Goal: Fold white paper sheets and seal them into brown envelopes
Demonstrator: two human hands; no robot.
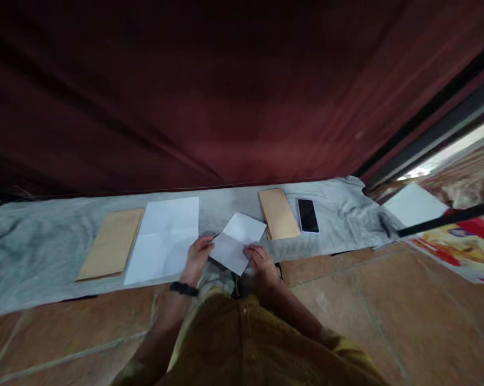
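Observation:
A creased sheet of white paper [239,239] is held in front of my body, tilted at an angle, with a fold line across its middle. My left hand [199,258], a dark band on its wrist, pinches the paper's left corner. On the opposite side my right hand [262,262] grips the right edge, thumb on top. Larger white sheets [169,230] with faint crease lines lie just left of my left hand. Beyond my right hand is a short stack of brown paper pieces [280,214].
Grey cloth [338,214] covers the long narrow surface. A brown paper stack [111,244] lies at the left, a phone [308,215] at the right. Dark red fabric [226,107] hangs behind. Farther right are a white sheet [415,205] and a colourful printed package [463,244]. Tiles [419,300] cover the floor.

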